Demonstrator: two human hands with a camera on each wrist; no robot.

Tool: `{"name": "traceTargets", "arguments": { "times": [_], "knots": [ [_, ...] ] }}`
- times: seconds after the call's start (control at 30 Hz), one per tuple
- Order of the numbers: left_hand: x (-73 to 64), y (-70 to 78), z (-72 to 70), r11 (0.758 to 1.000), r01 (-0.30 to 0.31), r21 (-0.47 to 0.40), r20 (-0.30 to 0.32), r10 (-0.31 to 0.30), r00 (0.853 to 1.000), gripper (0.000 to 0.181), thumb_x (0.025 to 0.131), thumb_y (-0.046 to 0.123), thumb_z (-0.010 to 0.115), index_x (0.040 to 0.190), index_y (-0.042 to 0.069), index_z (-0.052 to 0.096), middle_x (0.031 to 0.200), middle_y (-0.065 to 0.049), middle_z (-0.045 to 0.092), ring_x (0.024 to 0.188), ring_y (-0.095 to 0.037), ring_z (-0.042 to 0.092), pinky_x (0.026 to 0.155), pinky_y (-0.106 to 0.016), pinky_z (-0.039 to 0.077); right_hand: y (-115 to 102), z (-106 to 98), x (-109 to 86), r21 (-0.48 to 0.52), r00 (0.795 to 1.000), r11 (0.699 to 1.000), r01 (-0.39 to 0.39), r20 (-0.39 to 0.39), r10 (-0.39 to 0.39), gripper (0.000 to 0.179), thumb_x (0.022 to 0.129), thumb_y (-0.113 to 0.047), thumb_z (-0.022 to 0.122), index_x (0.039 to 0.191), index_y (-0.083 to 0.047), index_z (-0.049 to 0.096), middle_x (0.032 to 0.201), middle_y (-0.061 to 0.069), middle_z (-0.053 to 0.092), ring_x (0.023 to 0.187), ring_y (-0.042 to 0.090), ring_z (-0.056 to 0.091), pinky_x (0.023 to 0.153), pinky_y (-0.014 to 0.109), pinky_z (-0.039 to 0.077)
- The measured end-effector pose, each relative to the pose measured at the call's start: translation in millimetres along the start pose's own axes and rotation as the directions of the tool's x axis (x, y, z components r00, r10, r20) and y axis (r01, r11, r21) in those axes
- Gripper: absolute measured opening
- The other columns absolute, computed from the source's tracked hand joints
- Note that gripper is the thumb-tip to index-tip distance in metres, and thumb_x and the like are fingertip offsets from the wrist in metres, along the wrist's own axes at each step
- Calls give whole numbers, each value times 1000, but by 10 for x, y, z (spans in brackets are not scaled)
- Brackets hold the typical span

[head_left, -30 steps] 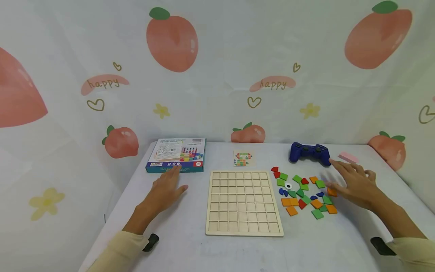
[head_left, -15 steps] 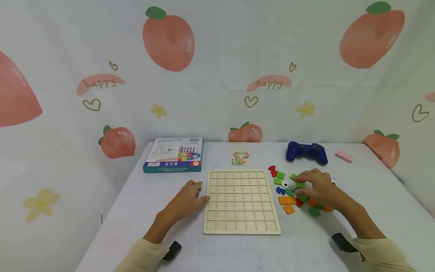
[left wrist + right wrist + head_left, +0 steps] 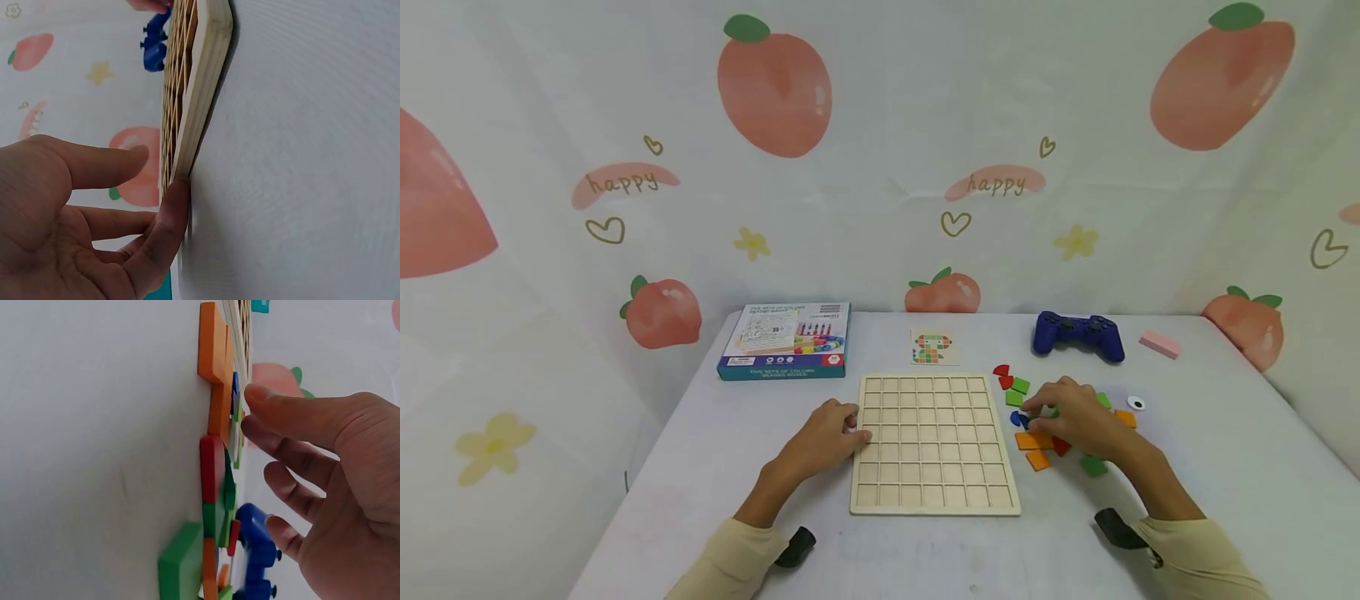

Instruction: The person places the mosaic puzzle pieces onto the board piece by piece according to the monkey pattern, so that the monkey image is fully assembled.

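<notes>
My left hand [image 3: 823, 437] is at the left edge of a wooden grid board [image 3: 934, 442]. In the left wrist view one fingertip touches the board's side, and the thumb [image 3: 109, 165] hangs apart above it. My right hand [image 3: 1081, 421] hovers low over loose coloured tiles, hiding several of them. Its thumb and index finger [image 3: 262, 434] are close to each other in the right wrist view, with nothing seen between them. Near the fingertips lie blue pieces [image 3: 1016, 418], orange squares [image 3: 1038, 460] and green squares [image 3: 1014, 398]. Red pieces [image 3: 1002, 370] lie a little farther back.
A small pattern card [image 3: 935, 347] lies behind the board. A flat box [image 3: 785, 342] sits at the back left. Behind the tiles are a blue game controller [image 3: 1078, 336] and a pink block [image 3: 1161, 344]. A round white eye piece [image 3: 1136, 403] lies right of the right hand.
My left hand has moved from beside the box rightward to the board's left edge. My right hand has moved left from near the controller to over the tiles, its thumb and index finger drawing closer.
</notes>
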State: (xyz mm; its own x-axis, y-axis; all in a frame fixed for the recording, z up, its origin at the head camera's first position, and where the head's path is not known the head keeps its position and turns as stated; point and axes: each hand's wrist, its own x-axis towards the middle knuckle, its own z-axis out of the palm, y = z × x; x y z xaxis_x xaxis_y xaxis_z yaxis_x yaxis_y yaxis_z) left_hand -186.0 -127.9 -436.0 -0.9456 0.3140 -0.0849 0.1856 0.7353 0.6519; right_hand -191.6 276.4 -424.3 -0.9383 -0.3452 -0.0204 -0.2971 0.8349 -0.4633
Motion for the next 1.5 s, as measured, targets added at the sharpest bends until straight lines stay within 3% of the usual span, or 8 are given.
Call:
{"name": "traceTargets", "arguments": {
  "times": [0.2,0.4,0.6,0.97,1.5],
  "knots": [
    [2,-12,-11,1000,8,-22,3,-8,1000,35,93,14,76,120,-6,67,97,-8,54,91,-20,50,73,-33,44,-17,50,67,-4,999,999,-46,25,46,22,93,-23,81,112,-12,83,111,5,76,102,26,55,81,41,39],
    [10,-33,-18,999,2,-47,9,-1,1000,34,90,5,75,121,-9,67,99,-10,55,91,-20,51,71,-31,47,-46,75,88,-14,998,998,-54,19,55,23,91,-24,84,109,-10,83,108,5,76,100,25,56,80,40,41],
    [13,-36,-24,998,15,-64,22,-13,1000,53,90,-2,75,139,-14,60,104,-9,58,91,-19,53,75,-31,52,-57,68,101,-31,997,997,-72,27,72,27,90,-26,85,110,-9,83,105,4,75,100,26,55,81,41,41],
    [-6,-16,-39,998,2,-59,22,0,1000,53,90,-4,74,139,-15,59,104,-9,58,91,-19,53,75,-31,51,-52,50,79,2,998,998,-58,28,58,30,92,-32,82,112,-9,81,100,-1,71,100,25,54,82,37,48],
    [-21,-6,-31,995,33,-97,32,-30,999,56,91,-5,73,143,-13,56,106,-11,57,88,-18,56,71,-26,52,-256,164,274,84,999,996,0,35,-3,26,95,-29,80,113,-11,81,100,-3,71,99,21,53,83,36,46]
  ]
}}
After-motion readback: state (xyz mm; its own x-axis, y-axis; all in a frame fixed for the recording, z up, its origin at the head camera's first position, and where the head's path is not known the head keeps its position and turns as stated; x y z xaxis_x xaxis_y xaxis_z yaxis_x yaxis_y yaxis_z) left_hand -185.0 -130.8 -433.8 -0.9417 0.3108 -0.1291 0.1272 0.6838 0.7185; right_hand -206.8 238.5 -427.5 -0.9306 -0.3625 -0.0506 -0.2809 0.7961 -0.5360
